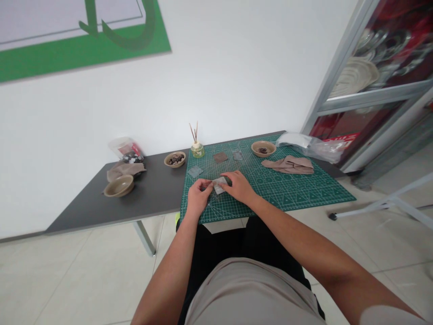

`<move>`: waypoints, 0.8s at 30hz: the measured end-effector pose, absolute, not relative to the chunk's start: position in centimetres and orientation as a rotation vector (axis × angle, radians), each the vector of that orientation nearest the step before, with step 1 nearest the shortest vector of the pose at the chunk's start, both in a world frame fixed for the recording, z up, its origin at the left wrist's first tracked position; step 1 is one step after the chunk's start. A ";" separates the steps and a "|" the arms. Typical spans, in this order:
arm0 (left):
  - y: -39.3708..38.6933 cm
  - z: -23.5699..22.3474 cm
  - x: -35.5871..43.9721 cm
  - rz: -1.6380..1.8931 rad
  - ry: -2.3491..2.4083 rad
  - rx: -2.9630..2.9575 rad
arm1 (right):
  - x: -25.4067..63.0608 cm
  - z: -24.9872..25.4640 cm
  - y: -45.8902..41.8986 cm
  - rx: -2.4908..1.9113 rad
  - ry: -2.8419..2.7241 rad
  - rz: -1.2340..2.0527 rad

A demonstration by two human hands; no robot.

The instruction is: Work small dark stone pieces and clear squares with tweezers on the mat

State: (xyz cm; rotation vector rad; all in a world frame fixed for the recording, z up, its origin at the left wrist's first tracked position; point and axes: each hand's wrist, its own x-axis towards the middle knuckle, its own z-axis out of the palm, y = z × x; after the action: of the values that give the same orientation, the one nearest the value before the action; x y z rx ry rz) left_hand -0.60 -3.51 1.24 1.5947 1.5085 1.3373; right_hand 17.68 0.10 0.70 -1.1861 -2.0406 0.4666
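My left hand (199, 195) and my right hand (239, 187) meet over the front part of a green cutting mat (270, 194). Between them is a small, thin, light-grey square piece (220, 185), whose material I cannot make out. The fingers and thumb of my left hand pinch its left edge. My right thumb lies on its face while the right fingers curl round the far side. Farther back on the mat lie a bluish-grey square (195, 171), a brown square (220, 157) and another grey square (237, 155).
A reed diffuser (197, 149) stands at the mat's back left. Bowls with dark pieces sit left (175, 159) and right (263, 149). A brown cloth (290, 165) and clear plastic bag (313, 146) lie right. Far left are another bowl (119, 186), a cloth (123, 171) and a plastic container (124, 149).
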 end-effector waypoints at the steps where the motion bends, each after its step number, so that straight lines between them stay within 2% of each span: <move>1: -3.5 1.2 -0.6 1.372 1.511 1.552 | 17.7 0.7 0.2 -1.259 -2.081 0.388; 5: -3.4 1.0 -0.6 1.448 1.508 1.458 | 17.6 1.0 0.5 -1.462 -2.228 0.338; 17: -3.1 0.4 -0.7 1.448 1.517 1.466 | 16.8 3.1 1.9 -1.644 -2.245 0.605; 24: -3.1 0.5 -0.7 1.444 1.592 1.493 | 16.4 2.0 3.0 -1.317 -1.878 0.840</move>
State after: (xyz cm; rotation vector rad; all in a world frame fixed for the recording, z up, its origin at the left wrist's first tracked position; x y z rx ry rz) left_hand -0.65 -3.14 0.48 1.4932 1.5924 1.4441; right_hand 16.43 2.96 1.97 -1.3167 -1.8779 0.8401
